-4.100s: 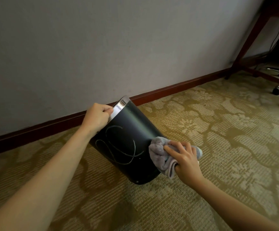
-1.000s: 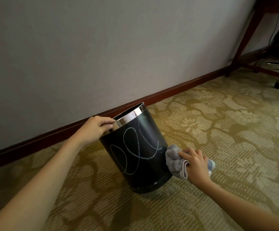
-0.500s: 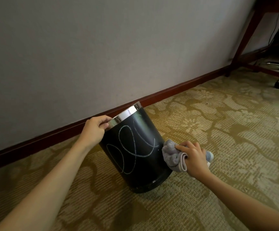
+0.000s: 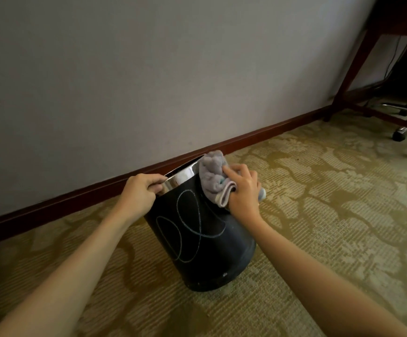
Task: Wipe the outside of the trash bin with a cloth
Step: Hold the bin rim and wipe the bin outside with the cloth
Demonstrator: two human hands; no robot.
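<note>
Two hands: both busy on one bin, which stands on the carpet near the skirting, tipped a little toward the wall.
Left hand: fingers curled over the chrome rim, thumb outside; this grip steadies the bin.
Right hand: clamped on a bunched grey cloth, forefinger stretched out on top, pressing it against the upper right of the bin just under the rim.
Marks: pale looping chalk-like lines cover the black side facing the camera; they look untouched, so most of the wiping seems yet to do.
Step in hand: I judge it a downward or sideways stroke starting from the rim band.
Doing it well: spread the cloth flatter so more of it meets the curve; press evenly; overlap the strokes across the loops; let the left hand turn the bin by the rim to bring fresh surface round.
Risk: a hard push on the right side may slide or topple the bin, as only one hand braces it.
Elsewhere: a wooden desk leg and a chair castor stand well apart at the far right.
</note>
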